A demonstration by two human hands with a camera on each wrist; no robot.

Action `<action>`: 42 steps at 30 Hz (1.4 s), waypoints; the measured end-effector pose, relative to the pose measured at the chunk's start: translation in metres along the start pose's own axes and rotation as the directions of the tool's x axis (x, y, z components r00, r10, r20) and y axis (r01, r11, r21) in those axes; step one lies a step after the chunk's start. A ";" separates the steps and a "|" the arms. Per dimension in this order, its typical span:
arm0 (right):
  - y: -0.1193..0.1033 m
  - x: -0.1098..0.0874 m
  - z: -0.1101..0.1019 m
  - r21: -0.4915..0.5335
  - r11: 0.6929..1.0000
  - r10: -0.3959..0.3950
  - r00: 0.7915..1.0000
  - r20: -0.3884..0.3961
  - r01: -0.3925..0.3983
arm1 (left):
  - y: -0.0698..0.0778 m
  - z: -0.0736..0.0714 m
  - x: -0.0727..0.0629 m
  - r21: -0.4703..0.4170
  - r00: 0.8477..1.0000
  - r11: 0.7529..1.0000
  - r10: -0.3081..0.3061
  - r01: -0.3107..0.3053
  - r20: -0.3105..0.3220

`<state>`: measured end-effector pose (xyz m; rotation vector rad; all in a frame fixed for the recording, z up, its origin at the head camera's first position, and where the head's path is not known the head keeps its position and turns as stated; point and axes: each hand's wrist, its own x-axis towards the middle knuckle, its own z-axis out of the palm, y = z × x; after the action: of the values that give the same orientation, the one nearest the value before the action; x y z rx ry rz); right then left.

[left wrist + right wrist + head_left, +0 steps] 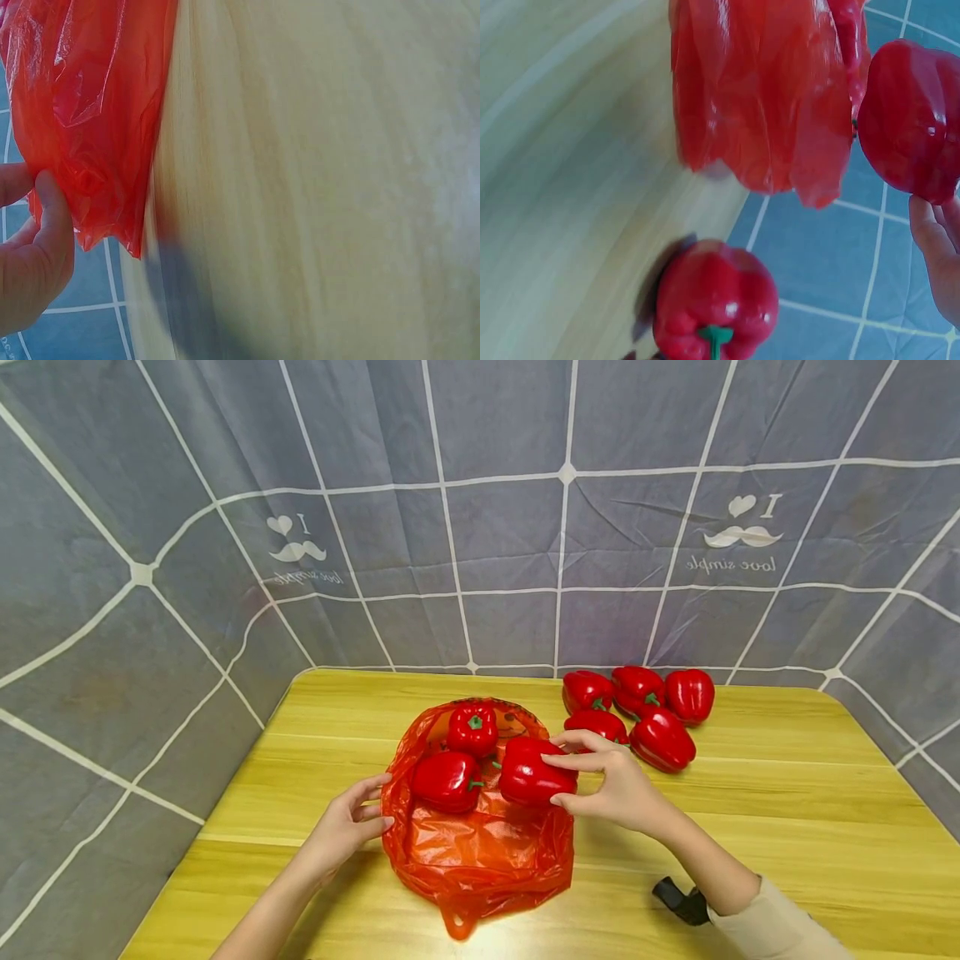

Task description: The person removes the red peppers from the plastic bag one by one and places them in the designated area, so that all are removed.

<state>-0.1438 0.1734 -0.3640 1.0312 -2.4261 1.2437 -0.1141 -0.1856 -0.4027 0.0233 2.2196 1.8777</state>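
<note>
A red plastic bag stands with its mouth wide on the table. Two red bell peppers are inside: one at the back, stem up, and one on its side at the left. My left hand pinches the bag's left rim; in the left wrist view, thumb and finger meet at the plastic. Over the bag's right side, my right hand grips a third bell pepper, its stem pointing left. The right wrist view shows this pepper above the bag's edge.
Several more red bell peppers lie grouped at the back right of the wooden table. A black strap-like object is by my right forearm. Grey curtain with white lines hangs behind the table and at both sides.
</note>
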 end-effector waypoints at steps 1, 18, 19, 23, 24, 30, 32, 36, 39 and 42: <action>0.001 -0.001 -0.002 -0.001 1.000 -0.010 1.000 -0.007 0.010 | 0.000 0.000 0.000 0.000 1.000 1.000 -0.001 0.001 -0.001; 0.012 -0.014 -0.041 -0.127 0.991 0.027 0.995 -0.098 -0.039 | 0.001 -0.001 0.000 0.004 1.000 1.000 0.009 -0.009 0.013; 0.013 -0.015 -0.042 -0.126 0.991 0.035 0.994 -0.099 -0.047 | 0.001 -0.001 0.000 0.003 1.000 1.000 0.010 -0.010 0.011; 0.014 -0.020 -0.049 -0.112 0.991 0.068 0.992 -0.108 -0.080 | 0.001 -0.001 -0.001 0.003 1.000 1.000 0.005 -0.005 0.006; 0.014 -0.021 -0.051 -0.109 0.990 0.075 0.991 -0.111 -0.087 | 0.001 -0.001 -0.001 0.003 1.000 1.000 0.004 -0.004 0.007; 0.014 -0.027 -0.062 -0.162 0.981 0.081 0.985 -0.150 -0.105 | 0.000 -0.001 -0.001 -0.007 1.000 1.000 0.001 -0.001 0.008; 0.014 -0.028 -0.066 -0.180 0.977 0.082 0.984 -0.160 -0.111 | 0.000 -0.002 -0.001 -0.011 1.000 1.000 0.002 -0.002 0.011; 0.016 -0.031 -0.073 -0.202 0.970 0.101 0.981 -0.165 -0.134 | 0.000 -0.002 -0.002 -0.014 1.000 1.000 0.002 -0.002 0.013; 0.018 -0.035 -0.079 -0.202 0.966 0.131 0.977 -0.168 -0.164 | 0.001 -0.002 -0.002 -0.012 1.000 1.000 0.001 -0.001 0.012; 0.020 -0.039 -0.084 -0.205 0.962 0.145 0.973 -0.182 -0.182 | 0.001 -0.002 -0.002 -0.010 1.000 1.000 0.002 -0.001 0.009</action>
<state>-0.1389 0.2661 -0.3435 0.6508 -2.4896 1.0293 -0.1127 -0.1882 -0.4007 0.0320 2.2050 1.8852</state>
